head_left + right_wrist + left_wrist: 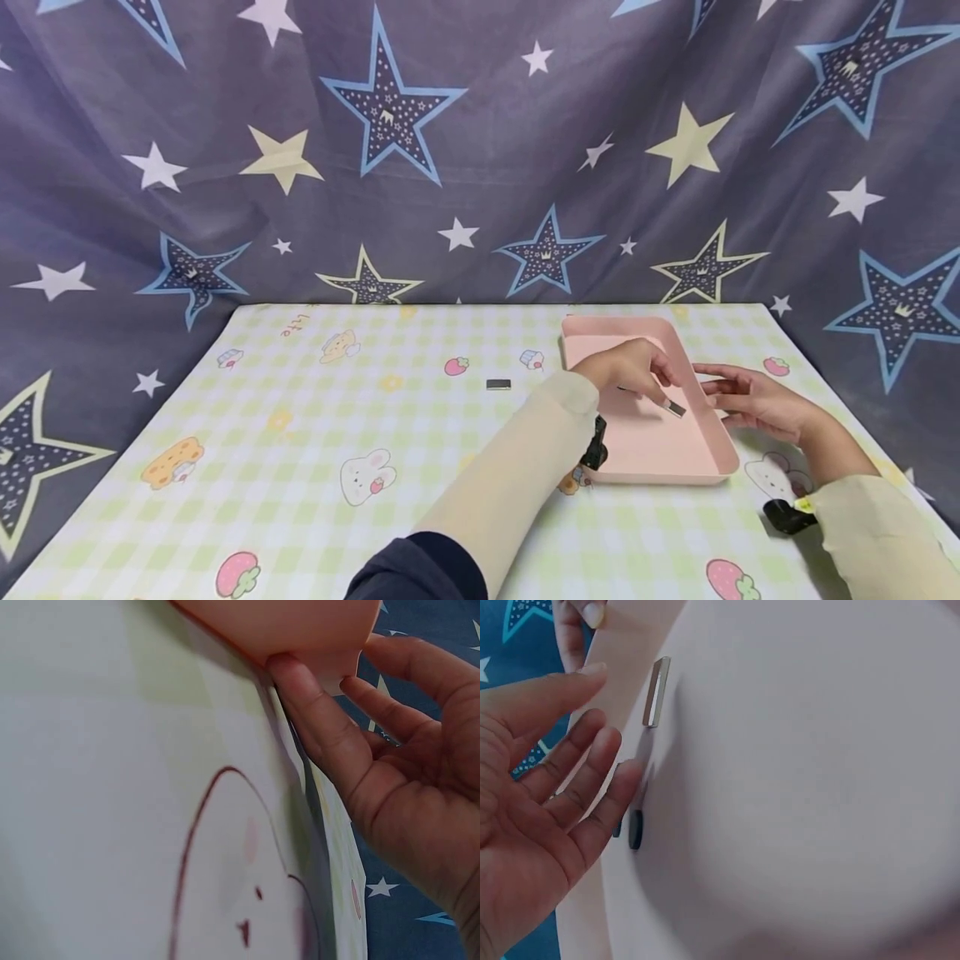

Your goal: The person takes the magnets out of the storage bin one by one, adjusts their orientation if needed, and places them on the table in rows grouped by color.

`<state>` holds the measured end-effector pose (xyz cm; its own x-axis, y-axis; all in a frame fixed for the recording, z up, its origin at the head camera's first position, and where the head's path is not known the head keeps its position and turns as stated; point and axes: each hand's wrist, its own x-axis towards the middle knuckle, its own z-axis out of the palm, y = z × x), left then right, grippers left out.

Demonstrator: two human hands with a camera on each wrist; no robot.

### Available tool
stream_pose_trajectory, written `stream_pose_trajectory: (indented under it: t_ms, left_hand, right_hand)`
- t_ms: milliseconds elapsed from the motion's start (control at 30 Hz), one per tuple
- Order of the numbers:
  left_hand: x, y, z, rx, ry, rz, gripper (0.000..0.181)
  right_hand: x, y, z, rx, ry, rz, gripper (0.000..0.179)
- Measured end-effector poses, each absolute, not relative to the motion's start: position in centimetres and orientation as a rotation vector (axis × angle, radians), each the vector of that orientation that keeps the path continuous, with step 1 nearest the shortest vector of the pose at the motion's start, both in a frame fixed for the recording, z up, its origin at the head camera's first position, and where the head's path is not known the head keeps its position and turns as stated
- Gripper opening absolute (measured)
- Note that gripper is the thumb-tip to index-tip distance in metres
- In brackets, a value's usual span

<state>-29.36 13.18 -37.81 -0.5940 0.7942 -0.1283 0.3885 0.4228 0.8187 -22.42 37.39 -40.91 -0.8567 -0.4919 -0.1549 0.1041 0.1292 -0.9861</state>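
Observation:
A shallow pink tray [652,458] stands on the right side of the table. My left hand [630,367] reaches into it, fingers loosely bent, beside a small flat rectangular piece with a silvery edge [676,409]. In the left wrist view, that silvery piece [657,691] stands apart from the fingertips. A small dark rounded piece [635,829] lies close to the fingers there; another dark bit is mostly hidden behind a finger. At the tray's right wall, my right hand [765,404] touches the outside with extended fingers. A small black rectangular piece [498,384] lies on the table left of the tray.
A green-and-white checked cloth [315,517] with cartoon prints covers the table. Behind it hangs a dark curtain [480,167] with stars. Black wrist devices [596,446] sit on both arms, the left one close to the tray's left wall.

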Motion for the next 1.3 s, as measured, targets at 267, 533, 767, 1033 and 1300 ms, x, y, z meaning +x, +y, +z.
stream_pose_trajectory:
  t_ms: [267, 533, 767, 1033, 1300]
  left_hand:
    - [-29.2, 14.0, -38.6, 1.054, 2.231, 0.936, 0.032]
    - [-29.0, 14.2, -38.8, 1.059, 2.281, 0.843, 0.027]
    - [-29.2, 14.2, -39.2, 1.111, 2.363, 0.699, 0.023]
    - [-29.2, 14.1, -39.4, 1.177, 2.395, 0.613, 0.016]
    - [-29.2, 14.0, -39.1, 1.160, 2.385, 0.573, 0.021]
  right_hand:
    - [-22.3, 37.3, -40.9, -0.366, 1.981, -1.762, 0.044]
    - [-22.3, 37.4, -40.9, -0.374, 1.957, -1.786, 0.044]
    - [-22.3, 37.4, -41.0, -0.359, 1.983, -1.775, 0.044]
    - [-22.3, 37.4, -41.2, -0.344, 1.995, -1.772, 0.045]
    - [-22.4, 37.4, -41.1, -0.340, 2.002, -1.760, 0.047]
